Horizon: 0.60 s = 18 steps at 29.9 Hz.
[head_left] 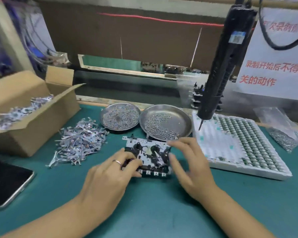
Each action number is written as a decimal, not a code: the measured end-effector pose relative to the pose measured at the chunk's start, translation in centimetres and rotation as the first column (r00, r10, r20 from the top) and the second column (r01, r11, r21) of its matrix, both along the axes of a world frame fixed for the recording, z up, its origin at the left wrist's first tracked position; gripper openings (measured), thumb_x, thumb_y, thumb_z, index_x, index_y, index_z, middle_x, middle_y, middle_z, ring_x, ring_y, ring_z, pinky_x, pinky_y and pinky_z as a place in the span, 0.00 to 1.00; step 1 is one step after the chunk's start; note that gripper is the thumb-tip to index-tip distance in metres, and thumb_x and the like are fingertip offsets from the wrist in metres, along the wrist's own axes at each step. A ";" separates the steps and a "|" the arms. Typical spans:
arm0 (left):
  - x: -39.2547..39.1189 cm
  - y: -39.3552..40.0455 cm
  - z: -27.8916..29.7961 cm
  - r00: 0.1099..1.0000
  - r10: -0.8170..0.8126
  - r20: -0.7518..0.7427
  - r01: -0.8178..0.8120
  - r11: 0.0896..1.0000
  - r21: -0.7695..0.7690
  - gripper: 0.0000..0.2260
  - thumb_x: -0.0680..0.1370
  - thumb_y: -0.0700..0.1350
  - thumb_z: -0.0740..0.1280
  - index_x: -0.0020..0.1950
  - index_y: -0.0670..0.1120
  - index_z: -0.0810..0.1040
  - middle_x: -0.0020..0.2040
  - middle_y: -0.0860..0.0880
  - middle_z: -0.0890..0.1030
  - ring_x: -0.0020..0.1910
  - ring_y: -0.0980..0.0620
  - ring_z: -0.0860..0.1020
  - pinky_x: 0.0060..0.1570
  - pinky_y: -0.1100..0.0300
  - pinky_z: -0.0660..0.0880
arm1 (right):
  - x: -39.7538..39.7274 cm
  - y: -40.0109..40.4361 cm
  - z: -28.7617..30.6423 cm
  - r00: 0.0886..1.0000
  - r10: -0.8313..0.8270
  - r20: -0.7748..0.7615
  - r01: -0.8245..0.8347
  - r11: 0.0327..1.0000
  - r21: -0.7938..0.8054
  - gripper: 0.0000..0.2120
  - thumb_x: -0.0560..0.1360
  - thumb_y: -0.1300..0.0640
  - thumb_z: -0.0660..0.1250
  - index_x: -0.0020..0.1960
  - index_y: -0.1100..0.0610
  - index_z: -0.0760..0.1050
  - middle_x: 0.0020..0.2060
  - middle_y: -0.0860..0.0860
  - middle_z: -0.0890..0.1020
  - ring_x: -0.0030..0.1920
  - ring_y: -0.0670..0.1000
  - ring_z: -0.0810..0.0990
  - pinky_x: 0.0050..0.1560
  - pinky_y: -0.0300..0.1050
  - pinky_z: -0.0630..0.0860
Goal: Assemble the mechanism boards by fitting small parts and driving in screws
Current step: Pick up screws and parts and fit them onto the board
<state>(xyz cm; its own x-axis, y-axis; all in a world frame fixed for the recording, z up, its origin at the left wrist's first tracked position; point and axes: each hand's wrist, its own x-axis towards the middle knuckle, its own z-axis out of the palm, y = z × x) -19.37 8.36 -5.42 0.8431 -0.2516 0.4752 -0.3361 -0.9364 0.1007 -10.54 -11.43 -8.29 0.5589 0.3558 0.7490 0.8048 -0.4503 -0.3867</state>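
Your left hand [110, 170] grips the board [148, 156] on the green mat [144, 203]; your right hand [189, 162] hovers spread beside it. It looks light, stiff, fiddly: hold its 2 side edges.

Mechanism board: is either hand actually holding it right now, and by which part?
The left hand grips the board at its near-left corner, fingers curled over the edge. The right hand is blurred, fingers spread at the board's right edge; whether it grips cannot be told.
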 end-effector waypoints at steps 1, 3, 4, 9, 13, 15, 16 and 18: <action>0.2 0.2 -0.2 1.000 -0.005 -0.020 0.005 1.000 0.017 0.09 0.72 0.45 0.65 0.43 0.46 0.84 0.42 0.50 0.83 0.39 0.51 0.84 0.28 0.63 0.76 | -0.3 0.3 -0.1 0.997 0.073 0.016 -0.070 0.984 -0.165 0.17 0.77 0.49 0.63 0.61 0.57 0.75 0.52 0.55 0.76 0.53 0.52 0.74 0.57 0.42 0.70; 0.6 0.8 -0.6 0.999 -0.013 -0.044 0.015 0.999 0.045 0.15 0.72 0.52 0.61 0.47 0.47 0.85 0.42 0.51 0.84 0.35 0.51 0.83 0.29 0.63 0.76 | -0.3 0.7 -0.3 0.989 0.147 0.000 -0.134 0.897 -0.421 0.22 0.76 0.44 0.65 0.64 0.56 0.75 0.55 0.54 0.77 0.55 0.52 0.75 0.57 0.45 0.71; 0.8 1.2 -0.6 0.998 -0.016 -0.052 0.018 0.999 0.040 0.18 0.72 0.56 0.61 0.49 0.47 0.84 0.44 0.52 0.84 0.34 0.52 0.82 0.30 0.63 0.76 | -0.3 0.8 -0.4 0.988 0.150 -0.031 -0.146 0.866 -0.478 0.23 0.75 0.43 0.66 0.65 0.56 0.75 0.56 0.54 0.77 0.55 0.53 0.75 0.57 0.47 0.72; 3.2 5.6 0.4 0.972 0.235 0.008 -0.235 0.971 0.034 0.19 0.77 0.55 0.58 0.52 0.44 0.83 0.46 0.46 0.83 0.43 0.44 0.81 0.44 0.52 0.73 | -0.2 0.8 -0.4 0.990 0.098 -0.098 -0.133 0.876 -0.463 0.23 0.74 0.49 0.68 0.66 0.57 0.74 0.56 0.52 0.78 0.55 0.51 0.75 0.55 0.48 0.73; 4.7 7.6 0.2 0.894 0.417 -0.165 -0.414 0.909 0.054 0.12 0.78 0.51 0.65 0.58 0.48 0.80 0.49 0.49 0.83 0.53 0.44 0.77 0.54 0.51 0.61 | -0.2 0.9 -0.1 0.986 0.077 -0.145 -0.133 0.894 -0.428 0.24 0.74 0.49 0.68 0.68 0.55 0.72 0.58 0.51 0.77 0.57 0.50 0.74 0.59 0.43 0.69; 4.9 7.7 -0.2 0.895 0.399 -0.201 -0.409 0.912 -0.011 0.11 0.79 0.49 0.64 0.60 0.51 0.77 0.48 0.55 0.81 0.53 0.49 0.76 0.55 0.54 0.58 | -0.3 0.8 0.0 0.984 0.080 -0.156 -0.140 0.898 -0.418 0.24 0.74 0.49 0.68 0.68 0.55 0.72 0.58 0.51 0.77 0.58 0.50 0.74 0.60 0.43 0.69; 5.0 7.8 -0.2 0.902 0.385 -0.195 -0.400 0.915 -0.044 0.11 0.79 0.48 0.64 0.60 0.52 0.77 0.46 0.56 0.80 0.52 0.51 0.77 0.55 0.55 0.58 | -0.3 0.9 0.0 0.984 0.085 -0.159 -0.144 0.901 -0.410 0.24 0.75 0.49 0.67 0.68 0.55 0.72 0.58 0.51 0.77 0.58 0.49 0.74 0.60 0.43 0.68; 5.2 8.0 0.1 0.906 0.381 -0.184 -0.402 0.911 -0.094 0.09 0.78 0.45 0.65 0.57 0.51 0.80 0.43 0.56 0.79 0.49 0.51 0.78 0.55 0.55 0.60 | -0.5 0.9 0.1 0.982 0.092 -0.167 -0.152 0.908 -0.391 0.23 0.75 0.47 0.65 0.68 0.55 0.72 0.58 0.51 0.77 0.59 0.48 0.73 0.61 0.41 0.68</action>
